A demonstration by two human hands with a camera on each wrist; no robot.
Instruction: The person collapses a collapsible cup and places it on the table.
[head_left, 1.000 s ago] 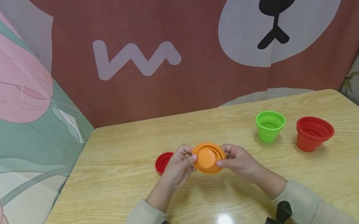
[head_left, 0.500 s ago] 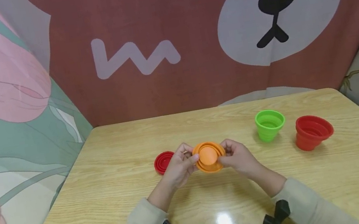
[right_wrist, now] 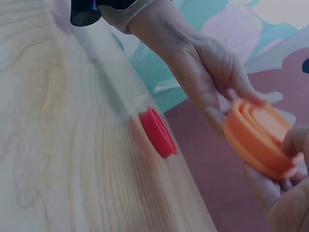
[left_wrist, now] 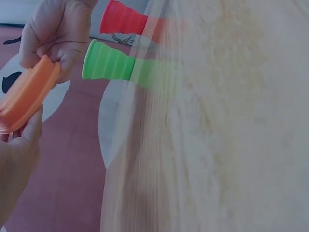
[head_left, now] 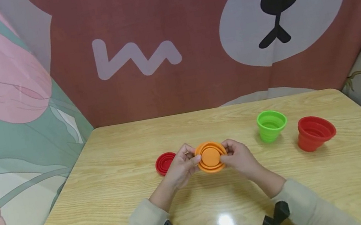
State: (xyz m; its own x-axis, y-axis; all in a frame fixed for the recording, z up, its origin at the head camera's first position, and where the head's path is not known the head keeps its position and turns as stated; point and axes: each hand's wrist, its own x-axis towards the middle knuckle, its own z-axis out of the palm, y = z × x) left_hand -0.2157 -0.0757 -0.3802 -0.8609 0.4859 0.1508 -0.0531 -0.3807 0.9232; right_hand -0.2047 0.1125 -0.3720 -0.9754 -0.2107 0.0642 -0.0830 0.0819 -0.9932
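Note:
An orange collapsible cup (head_left: 210, 157), folded into a flat ringed disc, is held above the table between both hands. My left hand (head_left: 180, 167) pinches its left rim, thumb on the face turned to me. On the opposite rim my right hand (head_left: 241, 156) grips it, the thumb lying over the rings near the centre. In the left wrist view the side of the orange cup (left_wrist: 30, 94) looks shallow, its rings pressed together. The right wrist view shows the orange cup (right_wrist: 253, 137) with its rings bunched and the right thumb on its face.
A flat red collapsible cup (head_left: 165, 163) lies on the wooden table (head_left: 118, 146) just beyond my left hand. At the back right stand a green cup (head_left: 271, 126) and a larger red cup (head_left: 314, 133), both extended. A printed cloth (head_left: 197, 85) hangs behind the table.
The orange cup's centre has shifted from off to one side to the middle of its rings, which now look even. The right thumb has moved slightly inward over it. Both hands keep their hold.

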